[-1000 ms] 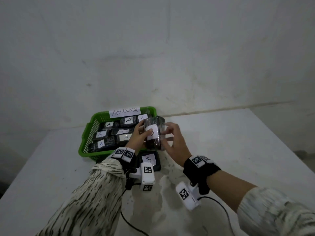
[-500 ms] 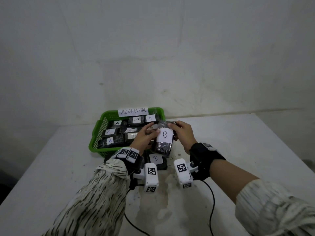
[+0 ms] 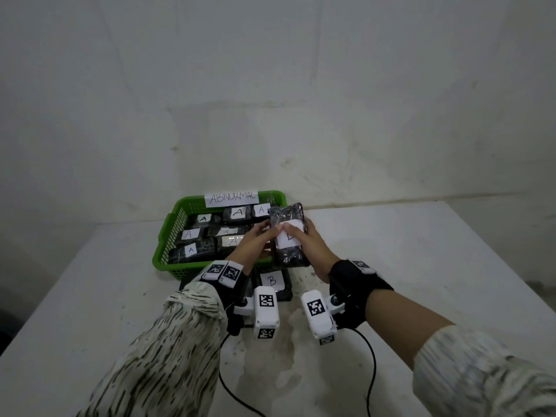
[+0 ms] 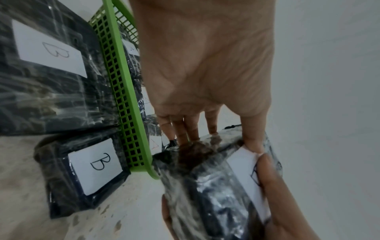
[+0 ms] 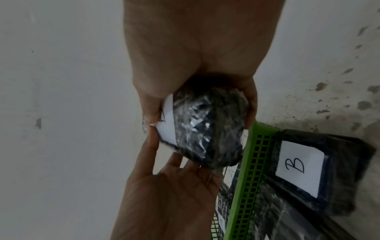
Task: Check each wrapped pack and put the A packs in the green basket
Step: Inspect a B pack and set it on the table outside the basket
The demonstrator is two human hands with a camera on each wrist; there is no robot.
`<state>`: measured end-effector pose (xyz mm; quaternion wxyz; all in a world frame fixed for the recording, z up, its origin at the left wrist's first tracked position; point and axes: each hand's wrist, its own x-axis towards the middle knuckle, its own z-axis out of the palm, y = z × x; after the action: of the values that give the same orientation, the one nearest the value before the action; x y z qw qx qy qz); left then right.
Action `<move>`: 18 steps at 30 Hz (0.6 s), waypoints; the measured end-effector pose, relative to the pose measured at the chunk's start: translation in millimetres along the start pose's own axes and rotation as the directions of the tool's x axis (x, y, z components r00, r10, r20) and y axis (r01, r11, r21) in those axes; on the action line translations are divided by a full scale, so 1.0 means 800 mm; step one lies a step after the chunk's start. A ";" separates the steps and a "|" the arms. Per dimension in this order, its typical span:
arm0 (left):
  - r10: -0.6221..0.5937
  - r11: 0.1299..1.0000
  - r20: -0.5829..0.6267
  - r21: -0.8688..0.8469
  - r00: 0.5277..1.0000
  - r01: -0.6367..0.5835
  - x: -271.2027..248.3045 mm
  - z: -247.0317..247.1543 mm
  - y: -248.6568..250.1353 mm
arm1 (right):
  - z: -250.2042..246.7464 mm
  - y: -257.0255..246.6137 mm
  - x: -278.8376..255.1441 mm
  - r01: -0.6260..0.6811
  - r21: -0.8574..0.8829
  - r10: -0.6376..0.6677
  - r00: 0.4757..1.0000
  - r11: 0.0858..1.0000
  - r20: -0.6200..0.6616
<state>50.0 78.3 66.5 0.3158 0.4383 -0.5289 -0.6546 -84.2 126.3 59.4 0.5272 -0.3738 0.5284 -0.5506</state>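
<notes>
A dark wrapped pack [image 3: 287, 219] is held up by both hands beside the green basket's [image 3: 165, 236] near right corner. My left hand [image 3: 260, 237] has its fingers under the pack and its thumb on the white label. My right hand [image 3: 311, 243] curls round the pack's right side, its thumb also on the label, which hides most of the letter. Up close, the pack [image 4: 216, 186] shines with plastic wrap. From the right wrist, the pack [image 5: 209, 129] sits between both hands. Several packs marked A [image 3: 237, 212] lie in the basket.
A pack marked B [image 3: 272, 281] lies on the white table just below my hands, against the basket's front wall [image 4: 121, 81]. A second B pack [image 4: 47, 65] lies beside it. The basket carries a paper sign [image 3: 231, 198]. A wall stands close behind it.
The pack has been turned in my hands: half a second ago its B label faced me in full, now both thumbs lie over the label and the pack stands higher, lengthwise.
</notes>
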 end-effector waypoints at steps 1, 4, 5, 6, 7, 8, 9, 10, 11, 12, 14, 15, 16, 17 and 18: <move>-0.001 1.000 0.016 0.021 1.000 0.000 -0.003 0.001 0.000 | 0.002 0.000 0.000 0.014 0.019 -0.014 1.000 1.000 -0.015; 0.003 0.999 0.039 0.043 0.999 -0.005 -0.009 0.003 -0.007 | 0.004 -0.002 0.003 0.017 0.052 -0.015 0.999 0.999 -0.037; 0.019 1.000 0.025 0.023 1.000 -0.019 -0.012 0.004 -0.009 | 0.005 -0.003 0.003 -0.001 0.066 0.002 1.000 0.998 -0.023; 0.039 0.999 0.008 -0.009 0.999 -0.039 -0.014 0.004 -0.011 | 0.005 -0.002 0.004 -0.027 0.075 0.027 1.000 0.997 0.009; 0.049 0.998 -0.009 -0.047 0.999 -0.050 -0.014 0.004 -0.013 | 0.005 -0.001 0.003 -0.056 0.073 0.052 0.997 0.996 0.055; 0.056 0.994 -0.018 -0.089 0.998 -0.057 -0.013 0.003 -0.015 | 0.003 0.001 0.003 -0.084 0.073 0.076 0.992 0.994 0.101; 0.059 0.992 -0.021 -0.114 0.998 -0.061 -0.013 0.002 -0.016 | 0.001 0.003 0.001 -0.106 0.079 0.095 0.986 0.991 0.134; 0.062 0.989 -0.024 -0.134 0.998 -0.065 -0.013 0.001 -0.016 | 0.000 0.004 0.001 -0.120 0.092 0.105 0.983 0.989 0.150; 0.054 0.987 -0.019 -0.150 0.998 -0.056 -0.014 0.001 -0.016 | -0.001 0.005 0.000 -0.124 0.105 0.108 0.983 0.987 0.148; 0.041 0.985 -0.004 -0.166 0.999 -0.041 -0.014 0.001 -0.017 | -0.001 0.006 -0.001 -0.121 0.126 0.103 0.985 0.985 0.141; 0.023 0.983 0.044 -0.180 0.999 -0.015 -0.014 0.001 -0.019 | -0.001 0.005 -0.003 -0.112 0.153 0.093 0.988 0.982 0.127; 0.022 0.982 0.055 -0.186 0.998 -0.012 -0.015 0.000 -0.020 | -0.001 0.004 -0.004 -0.109 0.147 0.090 0.988 0.983 0.127; 0.027 0.980 0.056 -0.200 0.998 -0.016 -0.015 0.000 -0.021 | -0.001 0.004 -0.004 -0.108 0.137 0.088 0.986 0.985 0.140; 0.032 0.977 0.045 -0.212 0.998 -0.022 -0.015 -0.002 -0.022 | -0.002 0.004 -0.005 -0.110 0.121 0.090 0.983 0.987 0.159; 0.033 0.973 0.033 -0.228 0.999 -0.025 -0.015 -0.004 -0.022 | -0.004 0.005 -0.004 -0.112 0.118 0.089 0.978 0.987 0.191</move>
<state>58.7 91.9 51.8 0.3636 0.3795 -0.4627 -0.7139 -85.7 130.3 55.7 0.6242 -0.3616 0.4589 -0.5187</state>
